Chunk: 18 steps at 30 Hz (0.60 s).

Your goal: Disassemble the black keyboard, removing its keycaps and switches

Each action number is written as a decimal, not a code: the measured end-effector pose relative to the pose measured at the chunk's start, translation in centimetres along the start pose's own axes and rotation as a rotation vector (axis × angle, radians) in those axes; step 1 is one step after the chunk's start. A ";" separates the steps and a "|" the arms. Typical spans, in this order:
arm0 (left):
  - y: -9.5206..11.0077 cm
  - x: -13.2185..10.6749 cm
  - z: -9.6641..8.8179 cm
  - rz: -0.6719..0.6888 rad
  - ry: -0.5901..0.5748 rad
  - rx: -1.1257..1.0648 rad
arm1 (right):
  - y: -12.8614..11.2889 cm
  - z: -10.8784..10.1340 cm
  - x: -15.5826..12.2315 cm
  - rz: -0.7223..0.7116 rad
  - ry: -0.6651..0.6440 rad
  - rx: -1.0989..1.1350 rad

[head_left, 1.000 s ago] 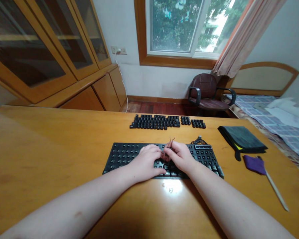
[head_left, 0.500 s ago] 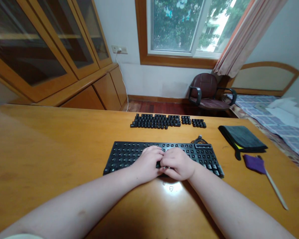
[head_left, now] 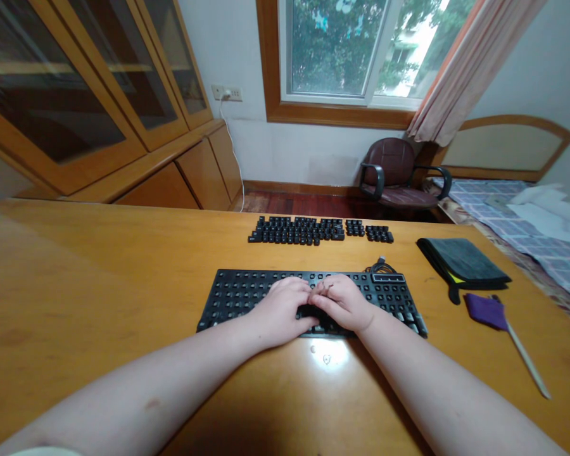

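Observation:
A black keyboard (head_left: 237, 301) lies on the wooden desk, many of its key positions bare of caps. Across its middle rests my left hand (head_left: 285, 310), fingers over the keys and thumb stretched apart near the front edge. My right hand (head_left: 339, 301) is closed just beside it, fingers curled and touching or nearly touching the left fingertips. A thin dark line shows at the right fingers; what they hold is too small to make out. Behind the keyboard, black keycaps (head_left: 297, 231) stand in rows. The keyboard cable (head_left: 381, 266) is coiled at its back.
To the right lie a folded dark grey cloth (head_left: 463, 261) and a purple brush-like piece (head_left: 487, 311) with a pale handle (head_left: 527, 358). Beyond the desk (head_left: 99, 285) are a chair (head_left: 394, 168), a bed (head_left: 527, 209) and a wooden cabinet (head_left: 166, 171).
My right hand has risen slightly and tilted, its thumb now higher, away from the front edge. My left hand stays in place, its thumb now showing more clearly apart.

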<state>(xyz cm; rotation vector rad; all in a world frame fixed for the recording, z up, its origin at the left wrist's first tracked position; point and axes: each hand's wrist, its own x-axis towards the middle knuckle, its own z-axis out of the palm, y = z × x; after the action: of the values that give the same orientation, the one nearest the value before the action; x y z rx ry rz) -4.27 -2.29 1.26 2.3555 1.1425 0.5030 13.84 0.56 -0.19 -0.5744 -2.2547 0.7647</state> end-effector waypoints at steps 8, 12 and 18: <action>-0.2 0.0 0.8 -0.035 0.047 0.012 | -0.8 0.3 0.3 0.107 0.099 0.008; -0.2 0.1 0.9 -0.011 0.063 0.020 | -0.6 0.6 0.2 0.143 0.131 0.053; 0.2 0.2 0.6 -0.046 0.100 -0.058 | -0.5 0.5 0.3 0.264 0.394 0.123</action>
<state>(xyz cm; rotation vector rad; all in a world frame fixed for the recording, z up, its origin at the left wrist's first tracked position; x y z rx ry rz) -3.72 -2.41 0.97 2.2716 1.2076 0.6354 13.23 0.21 -0.04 -0.8907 -1.7797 0.8291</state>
